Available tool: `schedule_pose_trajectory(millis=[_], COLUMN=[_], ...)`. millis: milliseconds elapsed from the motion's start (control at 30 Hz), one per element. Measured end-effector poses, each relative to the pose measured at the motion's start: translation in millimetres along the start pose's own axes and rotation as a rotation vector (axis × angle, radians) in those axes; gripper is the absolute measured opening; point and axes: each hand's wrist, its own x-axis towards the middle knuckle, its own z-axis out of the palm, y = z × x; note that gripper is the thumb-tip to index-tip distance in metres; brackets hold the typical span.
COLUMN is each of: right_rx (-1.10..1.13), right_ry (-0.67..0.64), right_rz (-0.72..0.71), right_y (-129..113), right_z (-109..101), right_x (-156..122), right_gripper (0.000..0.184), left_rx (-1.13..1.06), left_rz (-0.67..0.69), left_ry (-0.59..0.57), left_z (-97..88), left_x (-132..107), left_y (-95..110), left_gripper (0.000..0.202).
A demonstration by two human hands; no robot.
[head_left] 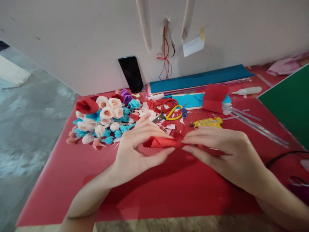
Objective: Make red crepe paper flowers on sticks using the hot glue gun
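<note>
A rolled red crepe paper flower [159,142] lies sideways between my two hands above the red table. My left hand [137,148] curls around its wider end, thumb below and fingers above. At its narrow end, the fingertips and thumb of my right hand [222,151] pinch the paper base. A thin stick seems to run back under my right fingers, mostly hidden. Just beyond the hands lie scissors [169,111] with red and yellow handles, and a yellow glue gun [208,122].
Finished paper flowers [106,112] in white, blue, red and purple are heaped at the left. Paper scraps [171,126] surround the scissors. A black phone [131,74] leans on the white board. Red paper [214,98], a glue bottle [248,91] and clear sticks [260,124] lie at the right.
</note>
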Motion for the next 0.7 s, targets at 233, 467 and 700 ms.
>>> schedule_pose_trajectory(millis=[233,467,700], right_rx=[-0.008,-0.094,-0.184], right_ry=[0.008,0.048,-0.007], right_rz=[-0.015,-0.002,-0.06], right_y=[1.0,4.2,15.9], right_z=[-8.5,-17.9,-40.3], right_x=[0.3,-2.1,-3.1], right_gripper=[0.008,0.008,0.008], left_rx=[-0.071,-0.103,-0.099], left_rz=[-0.014,-0.022,-0.035], left_ry=[0.036,0.169,0.307], left_z=[-3.6,-15.8,-25.6], left_x=[0.7,0.5,3.4], left_y=[-0.4,-4.1,-3.1], left_gripper=[0.018,0.023,0.014])
